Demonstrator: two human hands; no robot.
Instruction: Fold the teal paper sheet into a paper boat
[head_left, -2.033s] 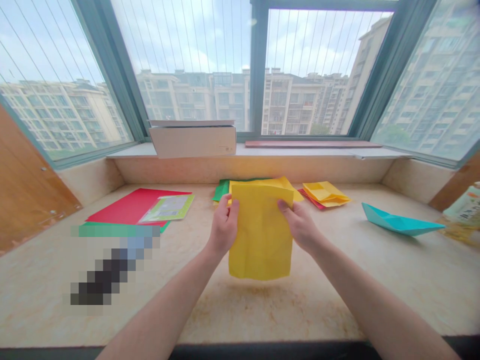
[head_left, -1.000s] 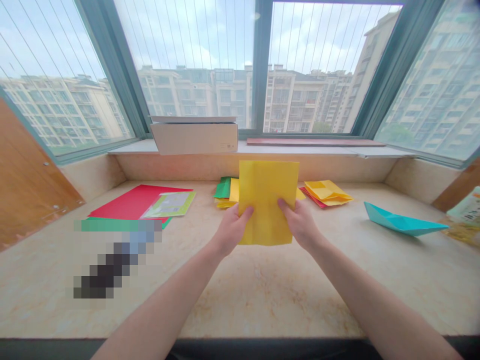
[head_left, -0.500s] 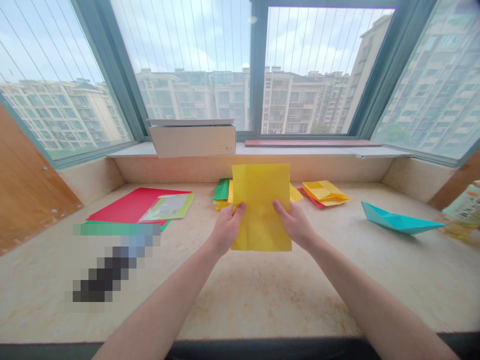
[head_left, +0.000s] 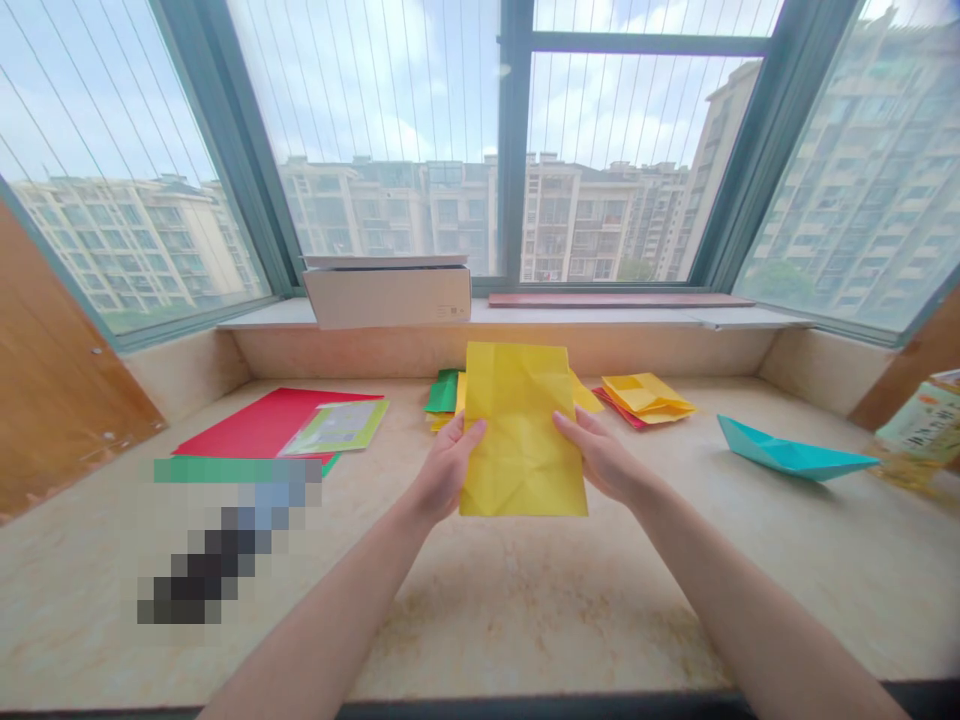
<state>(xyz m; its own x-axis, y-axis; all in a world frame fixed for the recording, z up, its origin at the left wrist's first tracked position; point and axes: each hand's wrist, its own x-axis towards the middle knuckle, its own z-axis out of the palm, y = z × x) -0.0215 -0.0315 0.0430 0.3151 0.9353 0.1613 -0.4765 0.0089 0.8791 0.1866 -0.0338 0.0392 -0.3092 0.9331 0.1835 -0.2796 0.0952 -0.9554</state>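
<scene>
A rectangular sheet of yellow paper (head_left: 521, 430) with crease lines is held up in front of me, above the counter. My left hand (head_left: 448, 462) grips its left edge, thumb on the near face and fingers behind. On the opposite edge my right hand (head_left: 600, 452) pinches it the same way. Partly hidden behind the sheet lie green paper (head_left: 442, 390) and more yellow paper. Just right of it rests a stack of folded yellow paper (head_left: 645, 396) over folded red paper (head_left: 624, 412).
A turquoise paper boat (head_left: 799, 452) sits at right, near a bottle (head_left: 922, 420). At left lie red paper (head_left: 240, 428), a packet (head_left: 337, 427), green paper and a pixelated object (head_left: 214, 560). A white box (head_left: 386, 295) stands on the sill (head_left: 525, 318) under the window.
The yellow paper rose and tilted after two seconds ago, and both hands took lower grips on its sides. Since half a second ago, creases show on its face; the camera view has tipped slightly upward.
</scene>
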